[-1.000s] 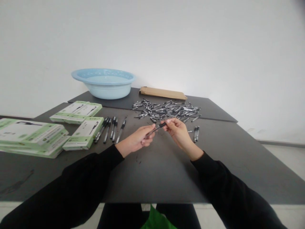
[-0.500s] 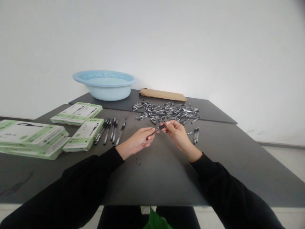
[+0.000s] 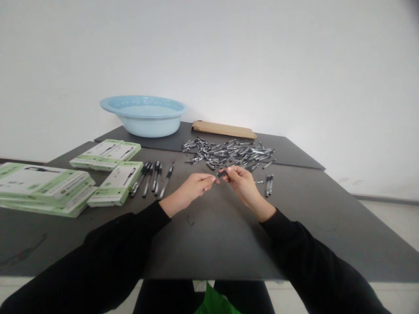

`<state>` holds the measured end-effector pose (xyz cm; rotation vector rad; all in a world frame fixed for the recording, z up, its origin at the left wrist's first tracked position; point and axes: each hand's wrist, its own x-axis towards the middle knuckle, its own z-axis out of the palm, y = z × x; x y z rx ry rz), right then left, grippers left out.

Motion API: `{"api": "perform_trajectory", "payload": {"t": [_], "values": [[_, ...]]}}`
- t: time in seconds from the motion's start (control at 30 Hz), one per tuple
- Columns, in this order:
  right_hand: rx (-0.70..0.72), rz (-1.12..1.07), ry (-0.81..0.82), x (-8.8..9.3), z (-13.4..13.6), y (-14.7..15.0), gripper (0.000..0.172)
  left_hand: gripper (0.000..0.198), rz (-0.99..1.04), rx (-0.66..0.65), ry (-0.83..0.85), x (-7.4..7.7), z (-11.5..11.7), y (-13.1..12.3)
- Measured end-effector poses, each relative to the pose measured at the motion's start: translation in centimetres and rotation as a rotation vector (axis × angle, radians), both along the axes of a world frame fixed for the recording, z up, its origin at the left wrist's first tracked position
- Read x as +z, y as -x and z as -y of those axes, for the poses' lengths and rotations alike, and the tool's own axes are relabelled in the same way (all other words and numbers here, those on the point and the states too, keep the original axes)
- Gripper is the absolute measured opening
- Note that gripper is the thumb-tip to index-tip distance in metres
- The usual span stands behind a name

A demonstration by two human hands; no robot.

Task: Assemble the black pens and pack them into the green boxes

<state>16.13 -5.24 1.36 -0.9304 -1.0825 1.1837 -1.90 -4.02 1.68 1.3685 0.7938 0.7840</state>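
Pen (image 3: 221,174) pinched between left hand (image 3: 191,189) and right hand (image 3: 245,184) above the desk (image 3: 216,235), one item seemingly unfinished. About six row pens (image 3: 166,182) at left look done, two short pieces (image 3: 268,185) lie paired at right, and a heap (image 3: 231,151), too tangled to count, appears left to handle. Farther out sit one basin (image 3: 150,127), one carton (image 3: 224,129) and at least five boxes (image 3: 115,185).

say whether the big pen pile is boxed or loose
Loose: the pen pile lies jumbled directly on the dark table.
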Motion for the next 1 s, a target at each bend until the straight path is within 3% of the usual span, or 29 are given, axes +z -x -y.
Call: {"api": "perform_trajectory", "payload": {"t": [0.13,0.23,0.37,0.5,0.63,0.77,1.0], "values": [[-0.046,0.037,0.023,-1.0,-0.4,0.4,0.037,0.035,-0.225,0.091,-0.316,-0.3,-0.8,0.3],[-0.002,0.077,0.038,-1.2,-1.2,0.0,0.036,0.038,-0.319,0.090,-0.444,0.1,-1.8,1.0],[0.034,0.229,-0.007,-1.3,-3.6,-0.9,0.044,0.027,-0.238,0.230,-0.415,1.4,-3.3,2.7],[-0.184,0.840,-0.191,-2.3,-6.1,-0.7,0.022,0.026,-0.133,0.372,-0.355,2.1,-4.5,4.1],[-0.294,1.346,-0.204,-3.3,-7.1,0.4,0.022,0.027,-0.175,0.351,-0.360,1.6,-4.7,4.1],[-0.320,1.473,-0.227,-3.6,-7.5,1.0,0.025,0.027,-0.287,0.291,-0.438,1.3,-4.4,3.7],[-0.275,1.499,-0.230,-3.3,-7.5,1.3,0.020,0.029,-0.355,0.286,-0.515,1.3,-4.4,3.7]]}}
